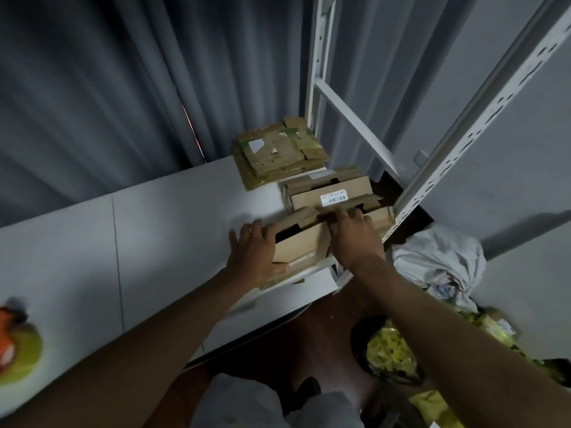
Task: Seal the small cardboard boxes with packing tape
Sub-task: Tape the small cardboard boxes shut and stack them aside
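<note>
Both forearms reach out from me toward the far right corner of the white desk [173,230]. My left hand [255,253] grips the left end of the nearest cardboard box [301,242], thumb under its near edge, fingers curled over the top. My right hand [352,239] presses flat on the box's loose top flaps, fingers straight. Just behind sits a second box [330,193] with a barcode label [334,198]. A tape dispenser [17,341] lies blurred, far left.

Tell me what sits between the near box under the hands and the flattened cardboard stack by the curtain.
In the head view, another small box with a white barcode label sits between the near box and the flattened cardboard stack.
</note>
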